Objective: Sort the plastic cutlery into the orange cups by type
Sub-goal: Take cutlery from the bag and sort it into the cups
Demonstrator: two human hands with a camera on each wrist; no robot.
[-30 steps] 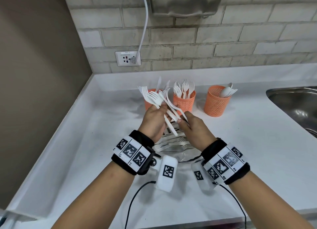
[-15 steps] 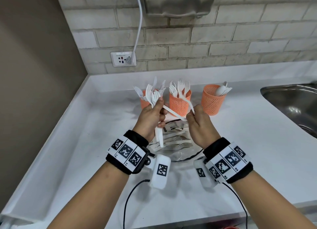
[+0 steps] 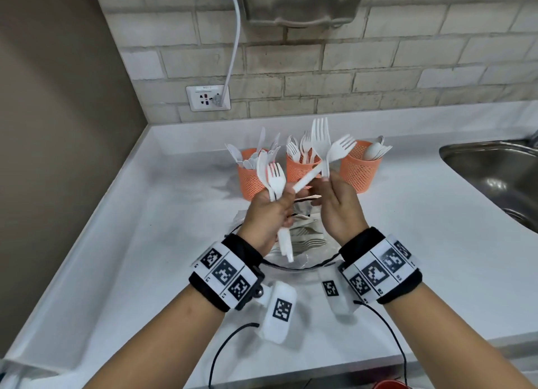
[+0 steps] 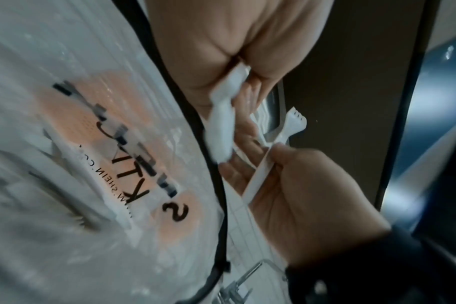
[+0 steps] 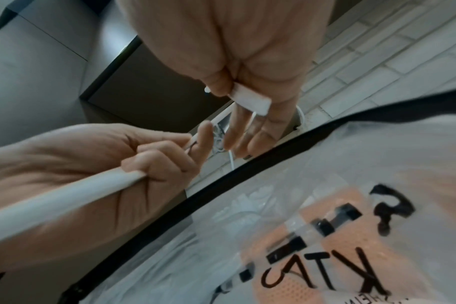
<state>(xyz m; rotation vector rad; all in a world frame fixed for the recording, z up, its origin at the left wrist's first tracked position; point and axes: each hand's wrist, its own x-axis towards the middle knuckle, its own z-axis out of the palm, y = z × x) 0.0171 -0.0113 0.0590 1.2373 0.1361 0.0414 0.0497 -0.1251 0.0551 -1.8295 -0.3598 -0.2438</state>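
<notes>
In the head view my left hand (image 3: 278,203) grips a small bunch of white plastic cutlery (image 3: 273,179), a fork among it, handles hanging below the fist. My right hand (image 3: 324,183) pinches two white forks (image 3: 320,139), heads up, in front of the middle cup. Three orange mesh cups stand in a row behind: the left cup (image 3: 250,176) holds knives, the middle cup (image 3: 298,170) forks, the right cup (image 3: 361,170) spoons. The left wrist view shows my left hand (image 4: 221,61) round blurred handles (image 4: 220,125). In the right wrist view a handle end (image 5: 250,99) sits between my right hand's fingers (image 5: 237,131).
A clear plastic bag (image 3: 305,238) with more cutlery lies on the white counter (image 3: 145,243) under my hands. A steel sink (image 3: 495,173) is at the right. The brick wall behind carries a socket (image 3: 208,97) with a cord and a metal dispenser (image 3: 302,1). A brown wall closes the left side.
My right hand has drawn forks out of the left hand's bunch and lifted them up and to the right. The left hand's bunch is smaller and stands more upright.
</notes>
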